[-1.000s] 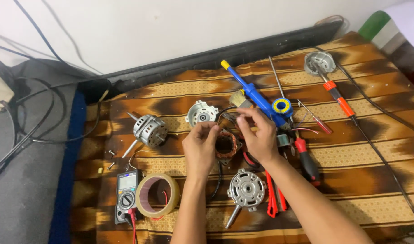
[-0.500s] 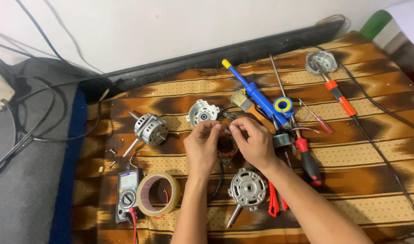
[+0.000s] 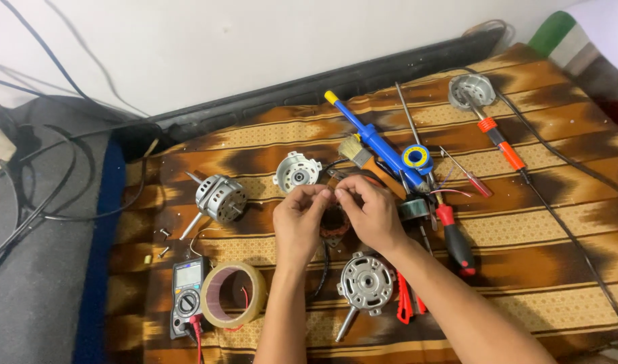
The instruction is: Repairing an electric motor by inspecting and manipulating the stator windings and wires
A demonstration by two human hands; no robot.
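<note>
Plain white wall [image 3: 255, 47], brown-and-tan patterned cloth [image 3: 558, 222] as work surface, grey floor [image 3: 32, 296] alongside.

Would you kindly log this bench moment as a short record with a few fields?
surface: brown striped cloth
left hand: fingertips pinch at the copper-wound stator
right hand: grips the same stator from the other side
below hands: motor end cover with shaft, red pliers
left side: multimeter, tape roll, motor rotor
right side: blue desoldering pump, red screwdriver, soldering iron
</note>
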